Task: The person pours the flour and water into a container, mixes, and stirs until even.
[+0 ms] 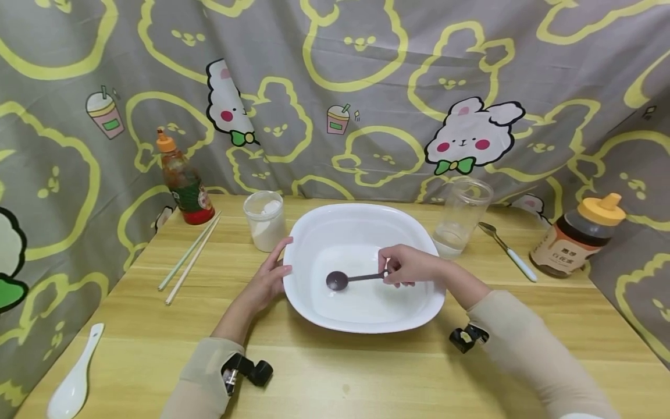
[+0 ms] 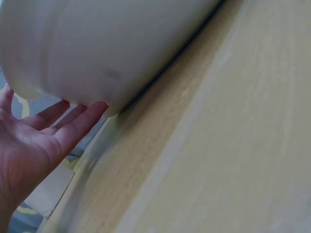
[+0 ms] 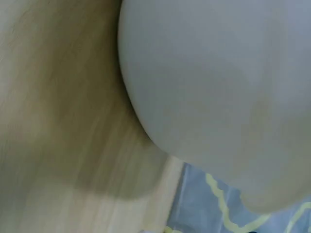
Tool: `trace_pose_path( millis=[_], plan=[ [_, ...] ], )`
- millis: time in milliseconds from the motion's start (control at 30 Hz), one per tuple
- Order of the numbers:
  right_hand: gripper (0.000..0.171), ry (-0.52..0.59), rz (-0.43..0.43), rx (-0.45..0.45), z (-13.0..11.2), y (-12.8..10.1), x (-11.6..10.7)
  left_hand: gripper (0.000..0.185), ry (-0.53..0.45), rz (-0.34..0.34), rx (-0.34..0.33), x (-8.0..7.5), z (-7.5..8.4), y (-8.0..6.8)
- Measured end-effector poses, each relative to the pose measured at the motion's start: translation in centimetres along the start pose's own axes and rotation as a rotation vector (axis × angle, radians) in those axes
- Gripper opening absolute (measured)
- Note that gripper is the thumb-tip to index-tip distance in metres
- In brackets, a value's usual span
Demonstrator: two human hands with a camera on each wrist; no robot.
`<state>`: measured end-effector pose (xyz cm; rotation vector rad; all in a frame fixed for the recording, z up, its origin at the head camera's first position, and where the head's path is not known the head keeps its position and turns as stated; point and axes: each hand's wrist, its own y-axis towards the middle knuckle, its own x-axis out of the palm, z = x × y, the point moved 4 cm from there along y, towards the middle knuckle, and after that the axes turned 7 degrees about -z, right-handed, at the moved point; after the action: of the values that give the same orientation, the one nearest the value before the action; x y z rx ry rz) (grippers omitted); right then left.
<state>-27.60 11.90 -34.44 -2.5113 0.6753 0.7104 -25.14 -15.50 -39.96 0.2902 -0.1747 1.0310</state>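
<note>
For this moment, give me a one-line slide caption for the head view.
Right hand holds a dark spoon in a white dish while the left hand rests against its rim.

The head view looks forward and down over the whole bench. Both wrist views sit low and close beside the white dish, which all three views share.

The white dish fills the middle of the tabletop, with the left hand against its left rim and the right hand over its inside holding a dark spoon. Just behind it, a white jar and a clear cup narrow the way to the back corners. Bare wood lies along the near edge, and between the chopsticks and the dish.
</note>
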Motion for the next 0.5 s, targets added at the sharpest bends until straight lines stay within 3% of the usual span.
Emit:
trace_pose_path(
  millis=[100, 233, 367, 500],
  plan=[
    [0.008, -0.055, -0.048, 0.011, -0.4, -1.2, -0.3, 0.063, -0.001, -0.001, 0.004, 0.0, 0.0, 0.0],
    [0.01, -0.154, -0.046, 0.046, -0.8, -3.0, -1.3, 0.064, 0.001, 0.001, 0.0, -0.1, -0.1, 0.0],
    [0.012, -0.273, 0.029, 0.108, -0.9, -4.1, -2.9, 0.064, -0.001, -0.004, -0.003, -0.2, -0.1, 0.0],
    [0.012, -0.357, 0.12, 0.182, -0.5, -3.8, -4.0, 0.064, -0.007, 0.0, -0.007, -0.2, -0.1, 0.1]
  ],
)
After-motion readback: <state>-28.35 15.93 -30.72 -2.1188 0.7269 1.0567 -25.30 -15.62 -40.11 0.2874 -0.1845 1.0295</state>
